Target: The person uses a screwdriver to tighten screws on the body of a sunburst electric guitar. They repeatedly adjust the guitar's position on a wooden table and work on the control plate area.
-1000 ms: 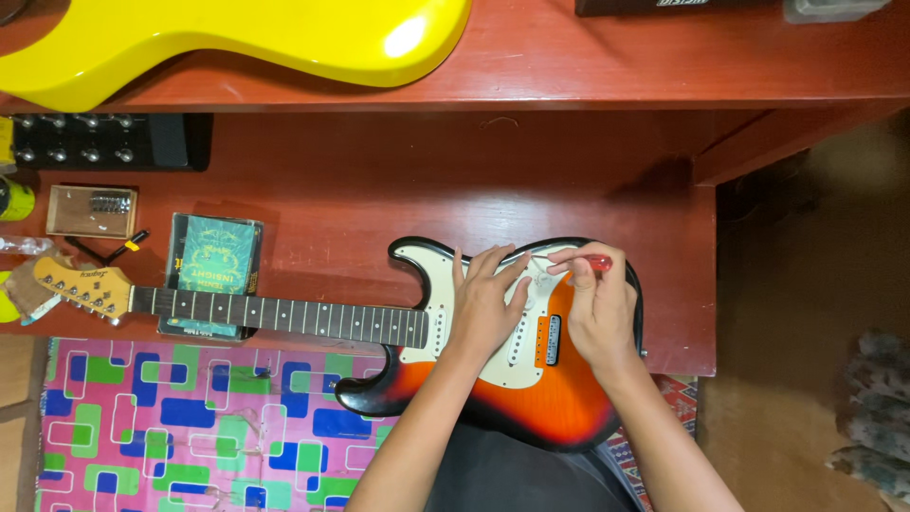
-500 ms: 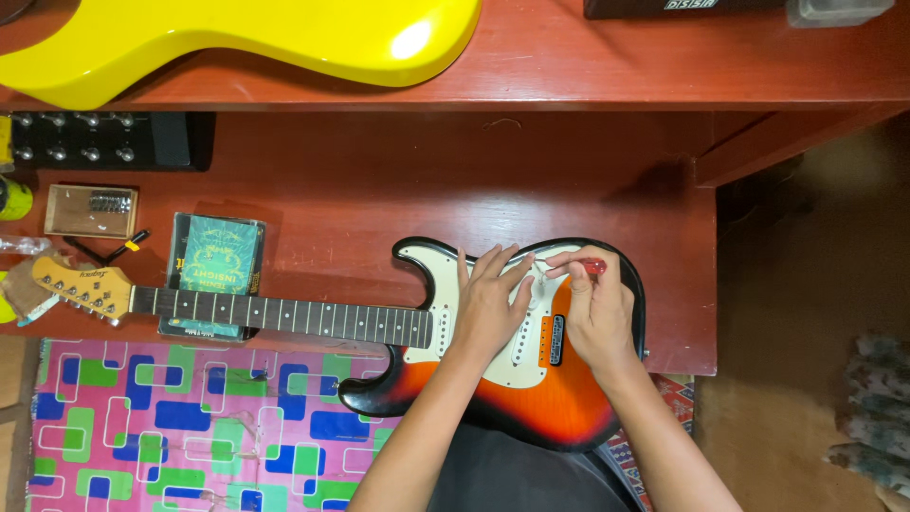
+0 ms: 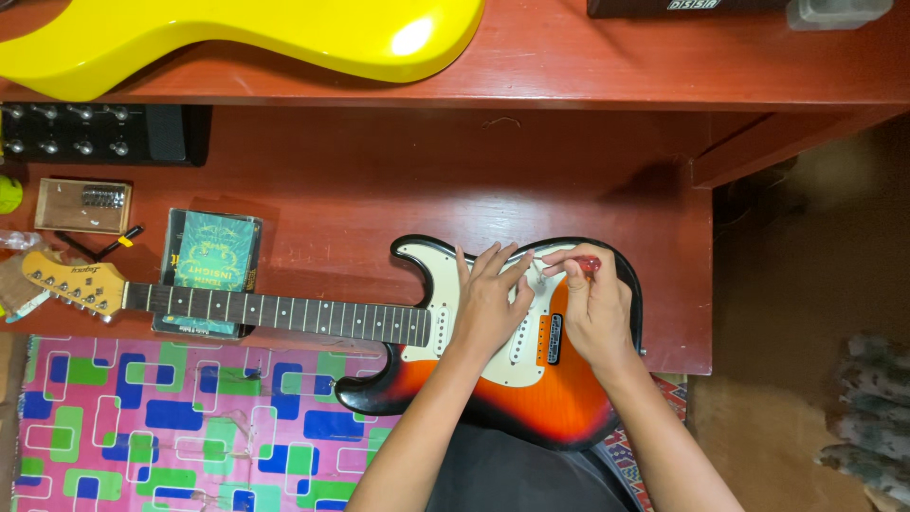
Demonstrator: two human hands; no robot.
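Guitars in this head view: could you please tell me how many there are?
2. A sunburst electric guitar lies on the red desk under both hands; a yellow guitar body rests on the upper shelf, partly cut off by the frame.

From my remote station I log a yellow guitar body (image 3: pixel 237 38) at 11 o'clock on the upper red shelf (image 3: pixel 588 76), with a black unit with metal knobs (image 3: pixel 95 133) beneath it at 10 o'clock. At 9 o'clock I note a small wooden box (image 3: pixel 83 205) and a teal booklet (image 3: pixel 210 256) on the red desk surface (image 3: pixel 379 190). A patterned pink, blue and green mat (image 3: pixel 171 417) occupies 7 o'clock.
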